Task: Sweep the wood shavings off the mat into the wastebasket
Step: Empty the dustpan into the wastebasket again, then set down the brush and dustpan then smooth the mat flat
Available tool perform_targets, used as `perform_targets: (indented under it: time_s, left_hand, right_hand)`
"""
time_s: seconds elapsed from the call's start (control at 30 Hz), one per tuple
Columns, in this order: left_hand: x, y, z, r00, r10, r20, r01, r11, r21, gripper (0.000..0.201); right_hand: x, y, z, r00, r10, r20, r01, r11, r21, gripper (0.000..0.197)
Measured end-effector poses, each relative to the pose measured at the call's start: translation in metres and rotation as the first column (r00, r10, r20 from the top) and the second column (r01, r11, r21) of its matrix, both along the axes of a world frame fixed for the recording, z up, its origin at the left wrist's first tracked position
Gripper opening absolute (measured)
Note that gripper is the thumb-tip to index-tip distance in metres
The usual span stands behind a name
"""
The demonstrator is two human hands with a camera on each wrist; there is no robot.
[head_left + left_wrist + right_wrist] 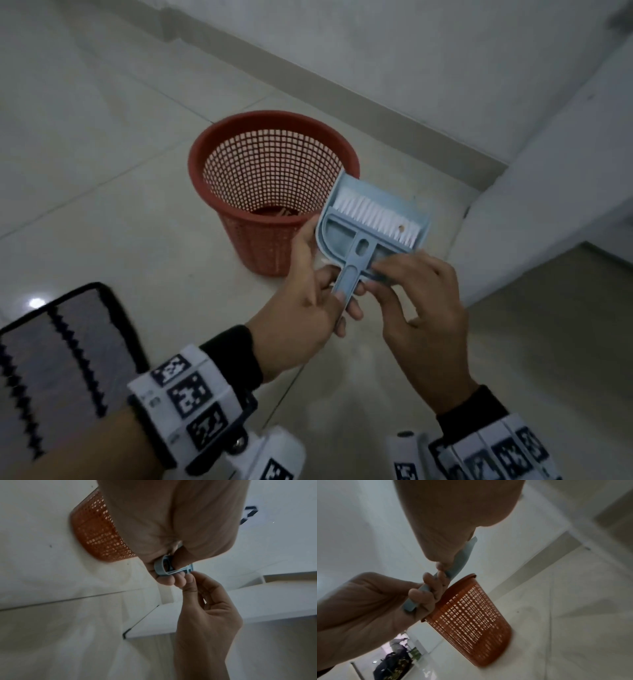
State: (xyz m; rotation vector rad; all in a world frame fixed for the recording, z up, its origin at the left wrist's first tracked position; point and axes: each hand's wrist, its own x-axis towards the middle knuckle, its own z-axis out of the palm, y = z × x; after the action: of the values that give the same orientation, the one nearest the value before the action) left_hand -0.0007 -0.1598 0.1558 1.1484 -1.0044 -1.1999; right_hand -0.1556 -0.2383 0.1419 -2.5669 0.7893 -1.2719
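A light blue dustpan (334,233) with a white-bristled brush (373,219) nested in it hangs just right of the red mesh wastebasket (274,178), at rim height. My left hand (337,298) grips the stacked handles (347,277) from below. My right hand (376,277) pinches the brush's back beside the handle. A small brown speck sits on the bristles. Some brown shavings (282,212) lie at the basket's bottom. The striped grey mat (61,359) lies at lower left. The left wrist view shows the handle end (163,568) in my left hand (169,578) and my right hand (192,577) touching it.
The basket stands on pale floor tiles near a wall with a grey skirting (342,85). A white ledge or step (548,205) rises at the right. In the right wrist view the basket (471,615) is below both hands, and dark clutter (393,662) lies far off.
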Motion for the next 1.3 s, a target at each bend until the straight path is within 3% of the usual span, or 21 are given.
perform_targets:
  time_s: [0.13,0.4,0.53,0.63,0.73,0.9,1.13,1.23,1.3]
  left_hand:
    - [-0.025,0.003,-0.042,0.998,-0.044,-0.039,0.049,0.988,0.149,0.087]
    - [-0.039,0.002,-0.12,0.999,0.027,-0.017,-0.018,0.908,0.419,0.072]
    - [-0.039,-0.007,-0.148,0.995,0.093,0.031,-0.096,0.863,0.497,0.067]
    - [-0.039,-0.016,-0.153,0.996,0.05,0.073,-0.082,0.84,0.536,0.071]
    - [-0.033,-0.028,-0.157,0.978,-0.025,0.206,-0.091,0.839,0.537,0.07]
    - [-0.022,-0.031,-0.152,0.876,-0.1,0.471,-0.15,0.873,0.464,0.045]
    - [-0.02,-0.018,-0.14,0.828,0.029,0.561,-0.29,0.878,0.382,0.034]
    - [-0.017,0.001,-0.124,0.784,0.069,0.617,-0.312,0.903,0.296,0.031]
    - [-0.01,0.021,-0.11,0.743,0.017,0.669,-0.269,0.923,0.276,0.034]
  right_hand:
    - [-0.031,0.011,-0.041,0.993,-0.07,-0.095,0.078,0.994,0.08,0.02]
    - [-0.049,0.007,-0.136,0.903,0.038,-0.427,0.07,0.97,0.234,0.009]
    - [-0.042,-0.006,-0.154,0.861,0.022,-0.508,0.145,0.947,0.287,0.015]
    - [-0.04,-0.019,-0.156,0.84,-0.039,-0.541,0.222,0.935,0.278,0.017]
    - [-0.038,-0.033,-0.154,0.819,-0.102,-0.565,0.29,0.923,0.255,0.016]
    - [-0.032,-0.046,-0.153,0.802,-0.149,-0.579,0.349,0.903,0.251,0.017]
    - [-0.03,-0.036,-0.138,0.796,-0.204,-0.571,0.403,0.881,0.248,0.029]
    - [-0.02,-0.019,-0.123,0.838,-0.173,-0.517,0.345,0.903,0.257,0.035]
    - [-0.003,-0.005,-0.111,0.883,-0.046,-0.467,0.222,0.918,0.328,0.035]
